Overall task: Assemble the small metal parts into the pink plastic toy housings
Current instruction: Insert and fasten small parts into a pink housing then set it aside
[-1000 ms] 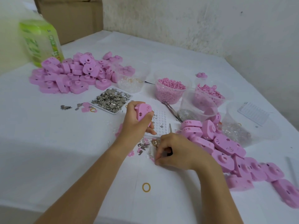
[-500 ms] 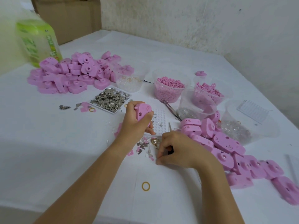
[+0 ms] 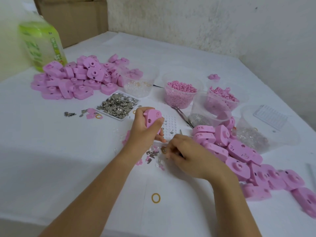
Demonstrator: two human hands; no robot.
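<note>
At frame centre the left hand (image 3: pixel 145 132) clamps a pink housing (image 3: pixel 152 118), while the right hand (image 3: pixel 189 155) curls over scattered metal parts (image 3: pixel 152 155), its fingertips hidden, grip unclear.

White-covered table (image 3: pixel 51 159) against stained pale wall (image 3: pixel 205 23); cardboard box (image 3: pixel 77 16) in far corner.

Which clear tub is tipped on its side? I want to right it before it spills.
The tub holding silvery metal bits, just right of the tweezers; its mouth faces sideways, while the others stand upright.
</note>
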